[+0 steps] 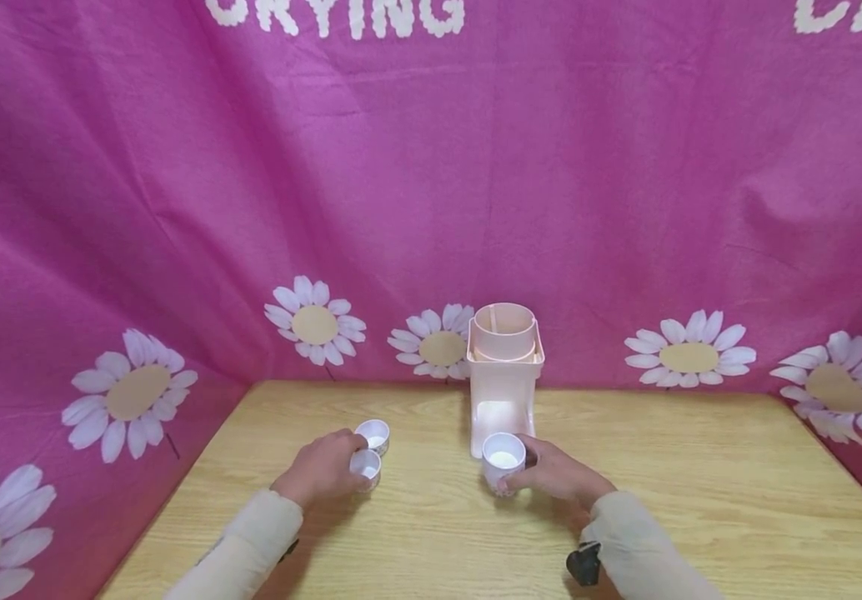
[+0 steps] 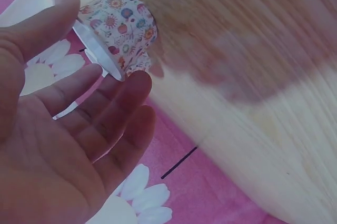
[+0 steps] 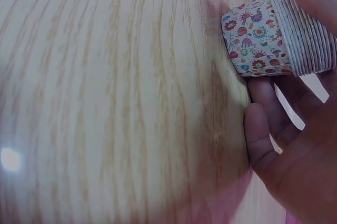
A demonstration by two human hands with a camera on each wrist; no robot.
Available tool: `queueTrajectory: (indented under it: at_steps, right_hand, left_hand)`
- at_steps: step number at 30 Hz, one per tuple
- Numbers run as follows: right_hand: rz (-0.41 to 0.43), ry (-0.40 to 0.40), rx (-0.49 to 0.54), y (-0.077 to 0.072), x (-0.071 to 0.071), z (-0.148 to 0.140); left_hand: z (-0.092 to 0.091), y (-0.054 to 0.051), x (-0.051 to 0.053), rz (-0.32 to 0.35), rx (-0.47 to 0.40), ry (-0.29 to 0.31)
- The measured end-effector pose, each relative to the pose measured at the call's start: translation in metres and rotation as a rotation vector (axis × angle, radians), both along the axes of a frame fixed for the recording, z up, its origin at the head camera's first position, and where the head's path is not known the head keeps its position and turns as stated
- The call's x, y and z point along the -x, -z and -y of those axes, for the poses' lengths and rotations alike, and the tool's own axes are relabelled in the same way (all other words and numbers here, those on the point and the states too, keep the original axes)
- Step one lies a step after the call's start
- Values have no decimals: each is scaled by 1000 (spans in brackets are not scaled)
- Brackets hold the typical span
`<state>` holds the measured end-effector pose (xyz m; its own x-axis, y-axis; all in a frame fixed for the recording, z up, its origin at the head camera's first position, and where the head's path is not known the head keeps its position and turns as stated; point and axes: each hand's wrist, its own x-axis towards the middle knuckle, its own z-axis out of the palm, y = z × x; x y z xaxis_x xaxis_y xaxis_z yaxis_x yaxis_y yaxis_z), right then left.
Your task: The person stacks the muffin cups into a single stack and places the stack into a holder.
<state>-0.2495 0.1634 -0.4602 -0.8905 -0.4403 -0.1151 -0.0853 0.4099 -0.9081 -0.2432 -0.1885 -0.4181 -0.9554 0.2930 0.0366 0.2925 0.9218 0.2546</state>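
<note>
Two small paper baking cups stand upright close together on the left: a farther cup (image 1: 374,432) and a nearer cup (image 1: 367,469). My left hand (image 1: 323,470) is at the nearer one, thumb and fingers loosely spread about its rim. In the left wrist view that printed cup (image 2: 118,27) lies beyond the relaxed fingers; whether they touch it, I cannot tell. On the right, my right hand (image 1: 560,475) grips a stack of the same cups (image 1: 503,454) between thumb and fingers. The right wrist view shows the stack (image 3: 258,37) with several nested rims, its base at the tabletop.
Behind the stack stands a pale pink plastic holder (image 1: 502,375) with a round tube on top and an open front. The wooden table (image 1: 431,533) is bounded at the back and sides by a magenta cloth (image 1: 551,167) printed with daisies.
</note>
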Motion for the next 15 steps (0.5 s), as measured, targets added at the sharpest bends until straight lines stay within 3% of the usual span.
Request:
queueTrajectory:
  at_steps: [10, 15]
  right_hand:
    - [-10, -26, 25, 2, 0, 1]
    - [3, 1, 6, 2, 0, -1]
  left_hand:
    - [3, 3, 4, 42, -19, -12]
    - [-1, 3, 4, 37, -10, 3]
